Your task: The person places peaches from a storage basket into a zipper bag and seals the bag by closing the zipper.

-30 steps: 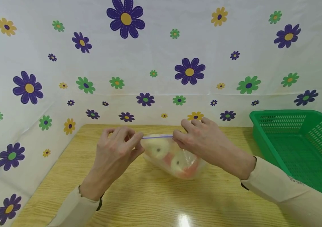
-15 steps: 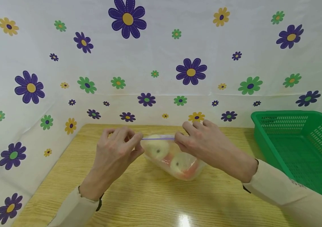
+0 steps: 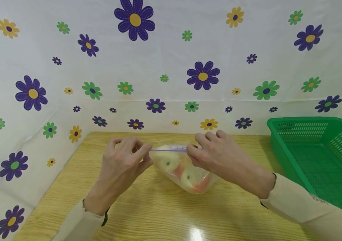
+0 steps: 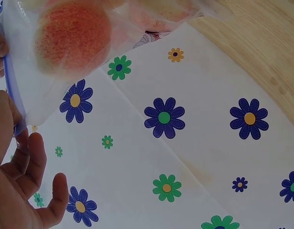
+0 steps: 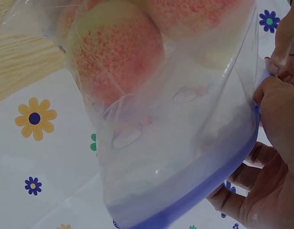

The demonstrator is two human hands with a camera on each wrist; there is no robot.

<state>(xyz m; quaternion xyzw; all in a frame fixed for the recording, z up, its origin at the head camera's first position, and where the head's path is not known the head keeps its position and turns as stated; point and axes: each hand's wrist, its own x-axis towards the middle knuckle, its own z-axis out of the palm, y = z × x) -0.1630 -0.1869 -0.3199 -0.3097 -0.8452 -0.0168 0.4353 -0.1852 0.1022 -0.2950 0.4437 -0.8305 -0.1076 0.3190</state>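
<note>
A clear zip bag [image 3: 179, 181] with several red-and-yellow peaches [image 3: 167, 160] inside is over the middle of the table. Its purple zip strip [image 3: 168, 150] runs across the top between my hands. My left hand [image 3: 124, 161] pinches the left end of the strip between thumb and forefinger. Further right along the strip, my right hand [image 3: 220, 156] pinches it, with its other fingers curled. From the left wrist, a peach [image 4: 73, 38] shows through the plastic beside the strip [image 4: 12, 90]. The right wrist view shows the purple band [image 5: 197, 188] stretching away from my right fingers.
A green plastic basket [image 3: 302, 167] with slotted sides stands at the right, next to my right sleeve [image 3: 303, 201]. Behind the wood-grain table [image 3: 147, 214] hangs a white cloth [image 3: 165, 57] printed with flowers.
My right hand has slid a little to the right and down along the zip strip. The strip sits slightly lower. My left hand keeps its pinch in nearly the same place.
</note>
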